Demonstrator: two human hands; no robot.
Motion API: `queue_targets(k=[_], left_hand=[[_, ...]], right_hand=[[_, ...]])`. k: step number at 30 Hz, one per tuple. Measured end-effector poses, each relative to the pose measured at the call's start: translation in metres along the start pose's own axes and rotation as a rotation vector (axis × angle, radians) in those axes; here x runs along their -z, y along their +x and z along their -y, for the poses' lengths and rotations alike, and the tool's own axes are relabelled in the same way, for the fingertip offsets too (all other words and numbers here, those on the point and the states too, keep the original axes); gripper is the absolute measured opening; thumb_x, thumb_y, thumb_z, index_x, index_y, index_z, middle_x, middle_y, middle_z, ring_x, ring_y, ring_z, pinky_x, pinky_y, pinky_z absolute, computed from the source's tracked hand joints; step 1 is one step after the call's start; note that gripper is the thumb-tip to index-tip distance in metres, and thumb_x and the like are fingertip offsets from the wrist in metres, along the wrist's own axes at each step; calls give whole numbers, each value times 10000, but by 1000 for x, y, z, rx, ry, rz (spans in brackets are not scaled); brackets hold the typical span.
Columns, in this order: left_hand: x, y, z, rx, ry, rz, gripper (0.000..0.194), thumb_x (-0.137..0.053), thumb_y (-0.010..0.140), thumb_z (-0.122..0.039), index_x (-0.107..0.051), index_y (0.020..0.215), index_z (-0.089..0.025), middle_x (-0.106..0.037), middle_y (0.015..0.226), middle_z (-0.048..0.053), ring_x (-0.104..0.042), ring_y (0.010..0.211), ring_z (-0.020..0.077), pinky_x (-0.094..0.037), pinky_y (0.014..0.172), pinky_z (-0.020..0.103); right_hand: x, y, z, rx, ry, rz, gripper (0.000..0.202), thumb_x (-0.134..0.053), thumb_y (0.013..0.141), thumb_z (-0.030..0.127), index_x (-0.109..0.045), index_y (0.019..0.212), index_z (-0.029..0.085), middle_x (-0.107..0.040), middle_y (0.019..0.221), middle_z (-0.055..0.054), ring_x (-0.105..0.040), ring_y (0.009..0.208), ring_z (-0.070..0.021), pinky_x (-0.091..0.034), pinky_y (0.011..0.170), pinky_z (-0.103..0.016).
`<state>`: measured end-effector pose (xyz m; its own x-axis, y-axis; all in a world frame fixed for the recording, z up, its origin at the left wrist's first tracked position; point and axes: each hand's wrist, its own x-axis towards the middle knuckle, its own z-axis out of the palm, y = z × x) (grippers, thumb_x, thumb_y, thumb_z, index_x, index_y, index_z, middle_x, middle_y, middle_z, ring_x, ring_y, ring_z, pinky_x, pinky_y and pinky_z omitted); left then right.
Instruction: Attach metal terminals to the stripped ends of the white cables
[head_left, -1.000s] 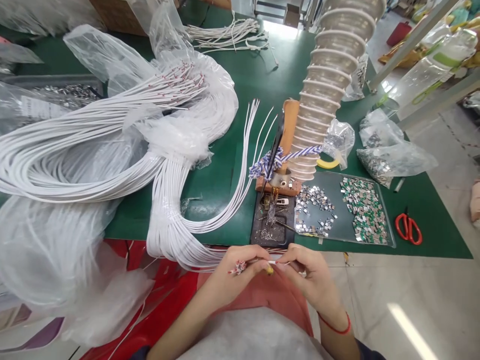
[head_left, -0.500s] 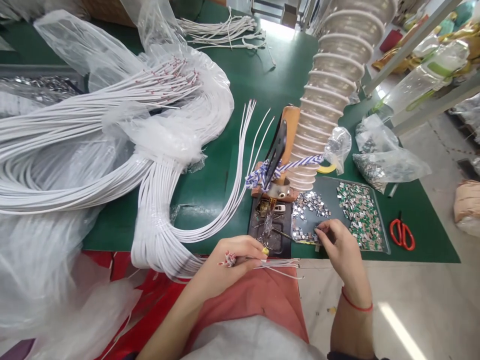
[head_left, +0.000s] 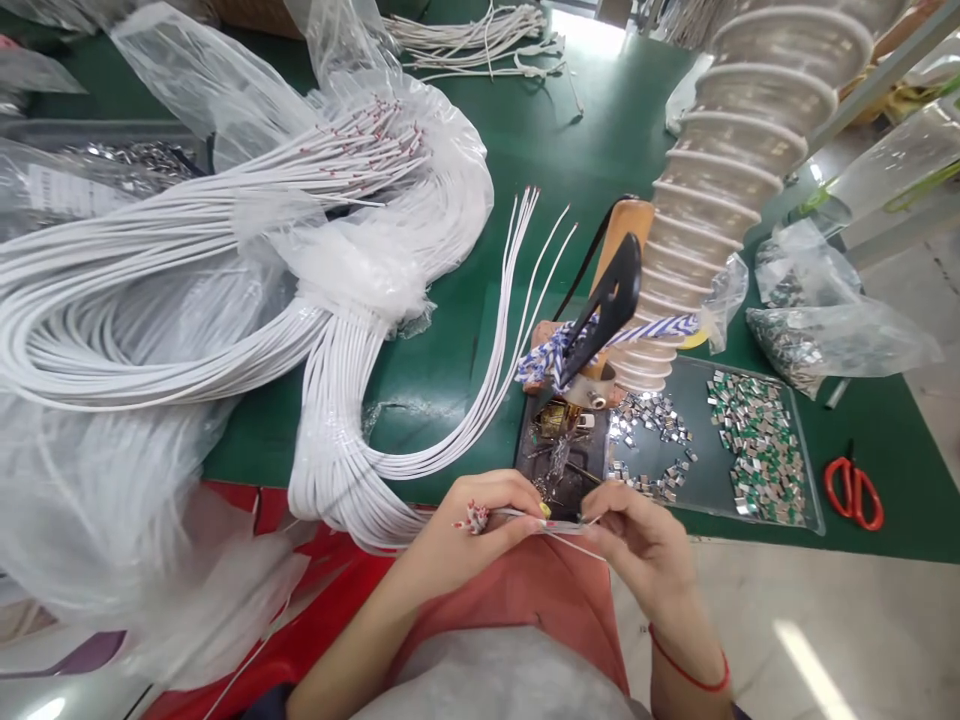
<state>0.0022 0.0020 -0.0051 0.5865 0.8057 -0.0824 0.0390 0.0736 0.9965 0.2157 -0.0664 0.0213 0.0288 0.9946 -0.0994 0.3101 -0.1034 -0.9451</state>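
My left hand (head_left: pixel 487 520) is closed around a bundle of thin white cables (head_left: pixel 474 517), whose reddish tips poke out by the thumb side. More cable ends reach rightward from its fingers to my right hand (head_left: pixel 645 550). That hand is pinched at the cable ends, with a small metal connector between thumb and forefinger, mostly hidden by the fingertips. Just beyond both hands stands a black holder (head_left: pixel 559 455) with metal bits in it. To its right, a clear tray (head_left: pixel 817 510) carries loose metal connectors (head_left: pixel 652 420) and connectors with green boards (head_left: pixel 757 445).
A ribbed clear hose (head_left: pixel 735 170) comes down beside a wooden stand (head_left: pixel 626 230) tied with blue-and-white cord (head_left: pixel 555 355). Large white cable coils (head_left: pixel 330 400) in plastic fill the left. Red-handled scissors (head_left: pixel 853 490) and bagged parts (head_left: pixel 802 340) lie right.
My right hand has moved left from the tray's near edge to the cable ends beside my left hand. The view has shifted, while my left hand keeps its hold.
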Motion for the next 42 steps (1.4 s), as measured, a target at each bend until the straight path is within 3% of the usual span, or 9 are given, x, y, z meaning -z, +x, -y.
queue_targets(k=[6, 21, 27, 29, 33, 35, 38, 42], left_hand=[[-2, 1, -2, 26, -46, -51, 122, -702, 881, -197, -786, 802, -156, -781, 884, 83, -715, 800, 186, -561, 781, 281], [-7, 0, -7, 59, 35, -126, 165, -625, 871, -182, -681, 721, -142, -764, 831, 76, -692, 725, 165, -500, 658, 235], [-9, 0, -5, 76, 91, -134, 171, -595, 866, -178, -655, 708, -148, -754, 834, 73, -651, 647, 146, -432, 540, 215], [-10, -1, -5, 69, 98, -145, 165, -591, 861, -168, -649, 707, -152, -750, 829, 70, -656, 657, 149, -434, 536, 212], [-11, -2, -6, 39, 150, -198, 168, -578, 861, -148, -636, 704, -160, -742, 827, 58, -644, 627, 134, -432, 518, 206], [-12, -3, -6, 11, 184, -218, 166, -574, 870, -135, -634, 718, -164, -740, 844, 49, -643, 627, 125, -444, 529, 202], [-14, -3, -7, -39, 220, -237, 171, -566, 881, -106, -628, 736, -171, -738, 862, 39, -658, 653, 120, -468, 557, 195], [-15, -2, -11, -89, 249, -262, 186, -567, 889, -93, -616, 732, -180, -735, 857, 30, -666, 678, 121, -491, 597, 195]], right_hand=[[-17, 6, -5, -32, 29, -24, 86, -672, 929, 265, -743, 963, 232, -612, 719, 7, -489, 587, -134, -405, 544, -257], [-27, 6, -11, 24, 32, 8, 105, -645, 961, 271, -725, 918, 218, -720, 835, -46, -628, 704, -165, -469, 585, -266], [-28, 6, -7, 70, -18, -9, 54, -657, 948, 233, -711, 945, 231, -702, 813, -15, -570, 620, -130, -457, 552, -233], [-28, 6, -5, 63, -34, -43, 79, -629, 966, 241, -706, 984, 238, -690, 802, -8, -569, 609, -128, -467, 549, -226], [-29, 5, -6, 96, 2, -240, 182, -547, 1013, 260, -694, 907, 241, -685, 795, -14, -636, 699, -147, -515, 619, -227], [-30, 2, -9, 82, 5, -291, 171, -563, 1011, 286, -698, 917, 242, -676, 770, -8, -609, 639, -138, -499, 579, -225], [-34, -2, -12, 7, 28, -265, 137, -570, 1011, 329, -665, 977, 237, -612, 676, 24, -533, 535, -120, -451, 498, -217], [-39, 0, -11, 23, -9, -238, 179, -577, 999, 332, -602, 855, 229, -579, 668, 23, -540, 571, -127, -456, 516, -220]])
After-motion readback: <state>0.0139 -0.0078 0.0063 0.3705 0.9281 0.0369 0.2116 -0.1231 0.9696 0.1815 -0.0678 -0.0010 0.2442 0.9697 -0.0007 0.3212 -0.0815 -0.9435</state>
